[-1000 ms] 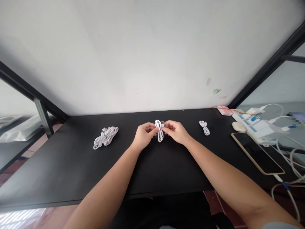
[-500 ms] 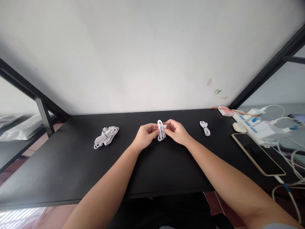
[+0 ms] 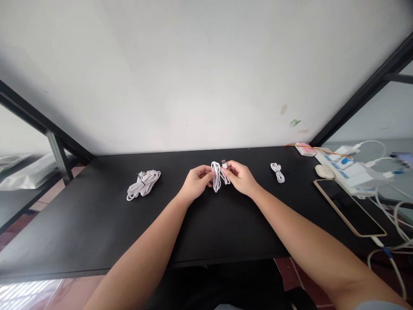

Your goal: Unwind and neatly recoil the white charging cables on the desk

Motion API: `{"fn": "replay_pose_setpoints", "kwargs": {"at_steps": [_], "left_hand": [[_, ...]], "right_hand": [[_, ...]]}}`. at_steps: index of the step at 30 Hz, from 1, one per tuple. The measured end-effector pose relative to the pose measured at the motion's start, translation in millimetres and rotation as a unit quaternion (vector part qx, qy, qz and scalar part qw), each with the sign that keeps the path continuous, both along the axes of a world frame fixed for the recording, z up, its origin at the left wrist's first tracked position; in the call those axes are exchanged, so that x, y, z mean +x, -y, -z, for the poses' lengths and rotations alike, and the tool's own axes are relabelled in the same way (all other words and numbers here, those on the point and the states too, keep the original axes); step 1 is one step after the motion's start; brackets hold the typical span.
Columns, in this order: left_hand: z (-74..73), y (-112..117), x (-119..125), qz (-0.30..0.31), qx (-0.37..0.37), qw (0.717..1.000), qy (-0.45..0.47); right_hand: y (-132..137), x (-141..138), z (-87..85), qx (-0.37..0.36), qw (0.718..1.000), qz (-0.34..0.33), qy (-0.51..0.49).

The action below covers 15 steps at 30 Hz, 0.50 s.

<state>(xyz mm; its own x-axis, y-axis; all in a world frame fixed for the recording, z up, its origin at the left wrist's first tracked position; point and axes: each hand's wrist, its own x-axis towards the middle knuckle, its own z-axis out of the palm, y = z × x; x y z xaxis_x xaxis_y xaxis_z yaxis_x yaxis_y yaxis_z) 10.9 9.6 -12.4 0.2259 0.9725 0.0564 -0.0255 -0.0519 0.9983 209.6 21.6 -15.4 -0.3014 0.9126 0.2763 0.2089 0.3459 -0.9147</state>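
A short coiled white USB cable (image 3: 217, 177) hangs between both hands above the middle of the black table (image 3: 97, 224). My left hand (image 3: 196, 183) pinches the top of the coil. My right hand (image 3: 240, 177) grips the cable's plug end (image 3: 223, 164), which sticks up with its metal tip showing. A loop of the cable has spread out to the right of the coil.
A bigger bundle of white cables (image 3: 143, 184) lies to the left. A small coiled white cable (image 3: 277, 172) lies to the right. At the right edge are a phone (image 3: 350, 207), a white mouse (image 3: 324, 171), a power strip (image 3: 346, 169) with chargers, and loose wires.
My right hand has pulled the plug end up and away from the coil, so the neat coil has loosened and a loop has opened to the right.
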Motion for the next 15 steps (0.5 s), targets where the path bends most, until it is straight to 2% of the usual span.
{"fn": "replay_pose_setpoints", "kwargs": {"at_steps": [6, 11, 15], "left_hand": [[-0.1, 1.7, -0.4, 0.061, 0.007, 0.998, -0.002], [-3.6, 3.8, 0.4, 0.023, -0.008, 0.999, -0.035], [-4.1, 3.8, 1.8, -0.001, -0.03, 0.998, -0.054]], "right_hand": [[0.6, -0.2, 3.1, -0.012, 0.999, -0.033, 0.013], [-0.1, 1.1, 3.8, -0.002, 1.0, -0.009, 0.023], [0.5, 0.6, 3.4, -0.02, 0.999, -0.022, 0.011]]}}
